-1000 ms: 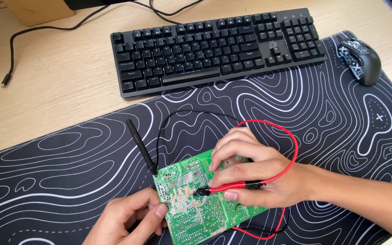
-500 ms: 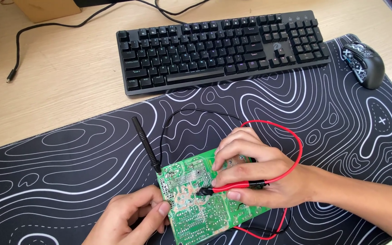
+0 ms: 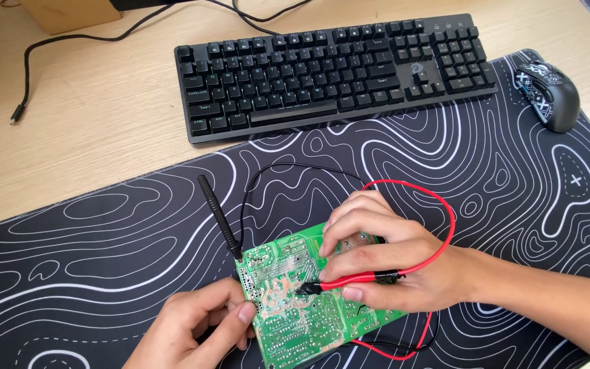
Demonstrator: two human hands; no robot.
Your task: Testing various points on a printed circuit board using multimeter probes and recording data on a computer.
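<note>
A pale wooden desk fills the view under even, bright light. A black desk mat with white contour lines lies beneath the hands. Beyond them sits a black keyboard, a patterned mouse far to their right, and a loose black cable up left.

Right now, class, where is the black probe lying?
In the head view, the black probe lies on the patterned desk mat, left of centre, its tip at the upper left corner of the green circuit board, below the keyboard.
</note>
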